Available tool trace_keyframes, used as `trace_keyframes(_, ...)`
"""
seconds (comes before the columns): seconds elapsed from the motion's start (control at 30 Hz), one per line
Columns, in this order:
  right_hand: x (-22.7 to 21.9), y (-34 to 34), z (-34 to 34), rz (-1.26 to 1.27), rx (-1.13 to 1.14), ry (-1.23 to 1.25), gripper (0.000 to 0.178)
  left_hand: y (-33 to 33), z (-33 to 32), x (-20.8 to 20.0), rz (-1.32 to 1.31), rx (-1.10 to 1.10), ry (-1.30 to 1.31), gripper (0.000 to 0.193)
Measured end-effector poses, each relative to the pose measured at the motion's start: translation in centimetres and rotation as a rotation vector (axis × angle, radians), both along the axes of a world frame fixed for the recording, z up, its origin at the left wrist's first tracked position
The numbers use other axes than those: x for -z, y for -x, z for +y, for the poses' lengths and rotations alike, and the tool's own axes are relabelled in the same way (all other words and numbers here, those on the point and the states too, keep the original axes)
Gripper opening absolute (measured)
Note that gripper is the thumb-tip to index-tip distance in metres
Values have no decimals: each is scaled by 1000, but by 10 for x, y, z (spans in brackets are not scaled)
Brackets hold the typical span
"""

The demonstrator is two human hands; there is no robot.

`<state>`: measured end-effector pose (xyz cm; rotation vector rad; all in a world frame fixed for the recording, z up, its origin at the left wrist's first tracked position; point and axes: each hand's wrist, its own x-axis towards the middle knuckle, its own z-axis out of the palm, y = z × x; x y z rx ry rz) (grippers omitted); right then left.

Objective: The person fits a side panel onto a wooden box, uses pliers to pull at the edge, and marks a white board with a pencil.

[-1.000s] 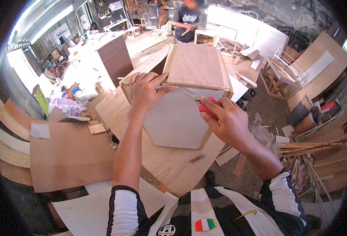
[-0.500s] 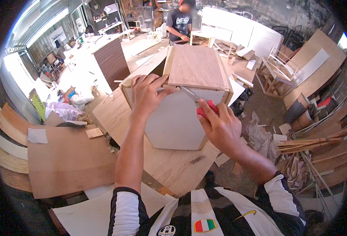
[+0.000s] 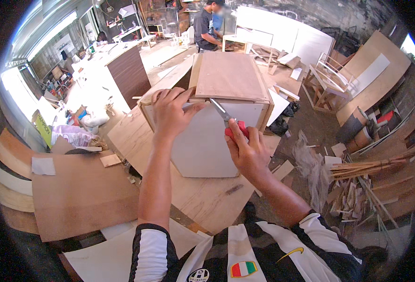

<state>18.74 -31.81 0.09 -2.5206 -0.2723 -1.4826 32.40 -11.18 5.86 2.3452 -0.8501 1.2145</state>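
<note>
A wooden box [image 3: 205, 145] with a white front face and angled sides stands before me. On its top lies a brown plywood panel [image 3: 228, 75]. My left hand [image 3: 172, 113] grips the upper left of the box, its index finger at the panel's corner and its thumb against the front edge. Red-handled scissors [image 3: 238, 131] are in my right hand [image 3: 250, 152], fingers wrapped round the handles. Their metal blades point up and left, with the tips at the seam under the panel's front edge, a little right of my left thumb.
Beneath the box is a plywood sheet [image 3: 203, 202]. A brown board [image 3: 85, 192] lies at left, and wood offcuts [image 3: 358, 202] pile up at right beside crumpled clear plastic [image 3: 308, 169]. Another person [image 3: 207, 28] crouches at the back near a wooden frame [image 3: 327, 84].
My right hand has moved left with the scissors, bringing the tips closer to my left thumb. My left hand stays on the box edge. The person at the back has shifted and turned.
</note>
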Motion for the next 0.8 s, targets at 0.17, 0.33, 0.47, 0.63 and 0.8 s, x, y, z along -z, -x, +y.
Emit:
trace_keyframes(0.17,-41,42,-14,322,-31,2,55,-5,0,2,-74,28,55,60)
trace_keyframes(0.33,-60,55,-70,446,-294,-293,63,-6,-3,7,-32,8,122,62)
trace_keyframes(0.47,-83,-7,-135,499,-346,-706,56,2,-7,6,-14,-34,143,65)
trace_keyframes(0.63,-62,-153,-205,564,-370,-829,63,28,-46,33,-149,-205,241,88)
trace_keyframes(0.8,-18,-291,-228,651,-636,-1214,62,70,-137,77,-22,-167,598,134)
